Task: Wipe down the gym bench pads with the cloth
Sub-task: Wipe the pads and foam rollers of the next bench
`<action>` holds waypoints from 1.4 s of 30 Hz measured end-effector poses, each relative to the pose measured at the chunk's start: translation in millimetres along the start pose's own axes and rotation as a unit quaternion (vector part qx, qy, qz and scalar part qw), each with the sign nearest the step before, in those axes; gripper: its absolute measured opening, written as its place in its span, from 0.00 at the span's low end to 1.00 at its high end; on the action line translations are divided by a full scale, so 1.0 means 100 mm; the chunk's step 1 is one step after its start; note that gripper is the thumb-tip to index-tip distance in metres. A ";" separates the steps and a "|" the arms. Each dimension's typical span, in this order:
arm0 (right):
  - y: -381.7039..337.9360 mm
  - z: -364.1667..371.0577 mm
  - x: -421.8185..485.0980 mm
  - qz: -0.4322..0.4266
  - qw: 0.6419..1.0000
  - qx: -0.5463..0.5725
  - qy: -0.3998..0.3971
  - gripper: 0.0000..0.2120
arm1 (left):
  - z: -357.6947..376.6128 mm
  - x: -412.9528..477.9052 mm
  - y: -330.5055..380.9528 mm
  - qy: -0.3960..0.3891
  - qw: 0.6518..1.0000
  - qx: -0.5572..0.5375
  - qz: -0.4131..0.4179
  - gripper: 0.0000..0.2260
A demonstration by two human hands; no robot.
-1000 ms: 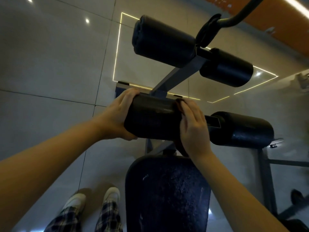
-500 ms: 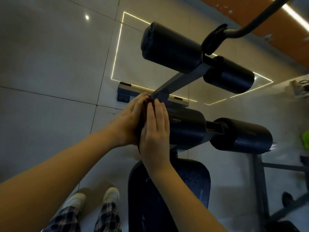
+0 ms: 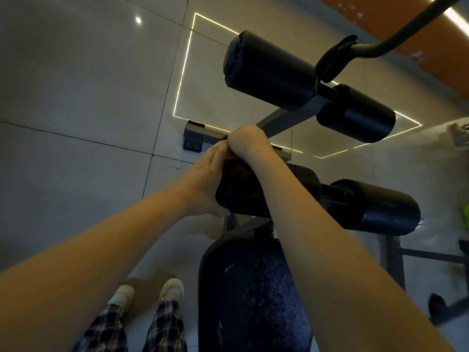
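Cloth: lay bunched atop roller pad, at its left end.
Right hand: fingers curled, gripped cloth.
Left hand: fingers together, cupped that end.
Risk: bunched cloth (little flat contact) could have skipped patches.

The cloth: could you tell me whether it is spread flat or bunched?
Bunched: the cloth shows creased folds on the roller pad, beneath the right hand curled over it.

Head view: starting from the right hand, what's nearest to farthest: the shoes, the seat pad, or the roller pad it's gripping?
1. Roller pad, directly under the right hand.
2. Seat pad, just below.
3. Shoes, far down, lower left.
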State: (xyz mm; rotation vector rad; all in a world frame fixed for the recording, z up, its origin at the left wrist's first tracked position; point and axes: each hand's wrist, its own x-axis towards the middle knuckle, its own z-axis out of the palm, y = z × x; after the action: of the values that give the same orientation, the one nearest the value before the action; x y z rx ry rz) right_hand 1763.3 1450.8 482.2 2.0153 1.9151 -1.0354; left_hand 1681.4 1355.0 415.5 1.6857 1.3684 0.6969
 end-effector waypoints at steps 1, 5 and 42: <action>0.04 0.03 -0.03 -0.031 0.999 0.013 0.033 0.11 | -0.02 0.00 0.00 -0.016 1.000 0.013 -0.017 0.60; 0.54 0.56 -0.59 -0.219 0.934 -0.039 0.279 0.19 | -0.04 0.03 0.08 -0.007 0.999 0.019 -0.050 0.49; 1.33 0.64 -0.64 -0.327 0.876 -0.090 0.343 0.20 | -0.06 0.39 0.63 -0.105 0.929 0.319 -0.156 0.45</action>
State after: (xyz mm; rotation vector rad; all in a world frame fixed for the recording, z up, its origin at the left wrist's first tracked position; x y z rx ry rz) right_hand 1868.5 1341.9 428.0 1.7805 3.0529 -0.1547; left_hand 1717.7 1391.0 469.5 1.8855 1.7649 -0.1395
